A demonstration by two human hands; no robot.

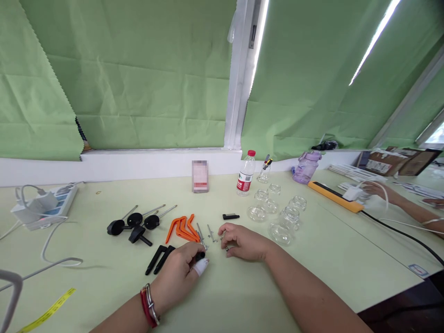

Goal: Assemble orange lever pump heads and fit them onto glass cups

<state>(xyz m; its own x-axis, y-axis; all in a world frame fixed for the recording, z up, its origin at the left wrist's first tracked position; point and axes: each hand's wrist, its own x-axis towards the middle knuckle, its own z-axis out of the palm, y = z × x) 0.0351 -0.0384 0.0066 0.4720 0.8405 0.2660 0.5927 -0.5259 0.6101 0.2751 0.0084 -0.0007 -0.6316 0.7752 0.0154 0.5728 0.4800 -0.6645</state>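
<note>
Where the pale green table (121, 300) begins at far left, a white power strip (57, 208) holds plugs and cables, with a yellow strip (48, 311) near the front. Next come black cup-shaped parts (115, 227) with metal rods, then black L-shaped handles (156, 259), just beside the left hand (178, 269). Its fingers are closed around a black part (200, 255), mostly hidden, its end showing above the white-wrapped thumb. Just beyond that hand lie bent orange pieces (182, 230). Small metal screws (211, 232) lie in the narrow gap between the hands. The right hand (245, 243) rests low, fingers curled beside the screws; whether they grip anything I cannot tell. A black comb-like piece (231, 216) lies just behind it. Tabletop stretches between the forearms toward the viewer. To the right, glass jars (282, 232) stand near the right forearm, limiting room on that side; past them, the table's edge slants down at lower right.
</note>
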